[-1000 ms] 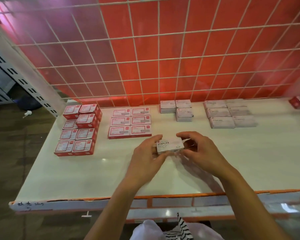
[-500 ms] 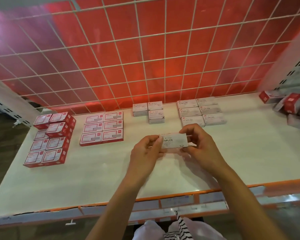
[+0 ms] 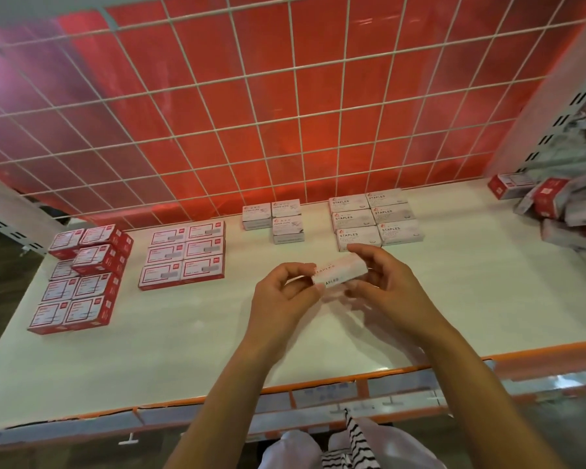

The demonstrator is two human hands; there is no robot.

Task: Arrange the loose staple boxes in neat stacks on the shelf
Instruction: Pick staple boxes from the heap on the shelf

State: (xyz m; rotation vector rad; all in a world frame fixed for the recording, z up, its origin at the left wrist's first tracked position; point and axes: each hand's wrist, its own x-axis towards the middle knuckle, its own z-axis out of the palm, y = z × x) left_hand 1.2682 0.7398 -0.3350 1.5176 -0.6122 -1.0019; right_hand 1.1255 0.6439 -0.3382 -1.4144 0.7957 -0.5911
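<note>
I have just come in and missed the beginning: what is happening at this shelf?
A person holds one white staple box between both hands, above the shelf. The left hand pinches its left end and the right hand grips its right end. Just behind it stand neat white STAPLES stacks, with red boxes sorted further left. A loose pile of boxes waits at the far right.
</note>
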